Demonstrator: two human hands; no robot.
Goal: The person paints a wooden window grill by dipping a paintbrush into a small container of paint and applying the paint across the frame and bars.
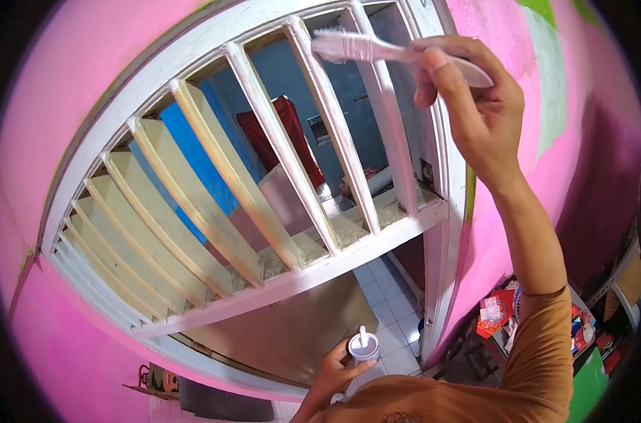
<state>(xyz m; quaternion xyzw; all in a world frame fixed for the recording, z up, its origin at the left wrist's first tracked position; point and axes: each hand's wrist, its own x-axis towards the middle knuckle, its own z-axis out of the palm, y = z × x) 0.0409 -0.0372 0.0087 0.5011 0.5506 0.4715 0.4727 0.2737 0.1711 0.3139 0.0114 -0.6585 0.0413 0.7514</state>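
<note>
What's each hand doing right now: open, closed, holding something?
Left hand: closed around the cup.
Right hand: closed, holding the brush.

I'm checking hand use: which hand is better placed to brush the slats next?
Probably the right hand: it holds the brush raised in front of the slats, while the left hand is lower, holding the cup.
</note>
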